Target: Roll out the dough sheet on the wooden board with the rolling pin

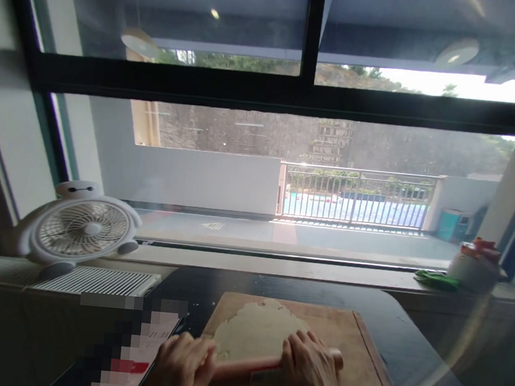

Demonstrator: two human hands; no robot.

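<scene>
Dough [257, 331] is rolled out pretty flat on a wooden board [359, 370], sort of a wide pale sheet with a ragged edge, over toward the board's left side and reaching close to its far edge. Rolling pin [246, 371] sits across the near part of it, a bit slanted, right end farther from the person. Left hand [185, 364] has its fingers curled over the left end, and the right hand [310, 363] is wrapped over it near the other end, with a little knob of wood poking out past it. So both hands are holding the pin, no gap to speak of.

Board's on a dark table [415, 345] right up by a window. Left of the board there's a sheet [162, 329] with red on it, partly pixelated. White fan [87, 226] stands off to the left, and a white pot [473, 272] plus something green [437, 280] sit on the sill [278, 267] at right.
</scene>
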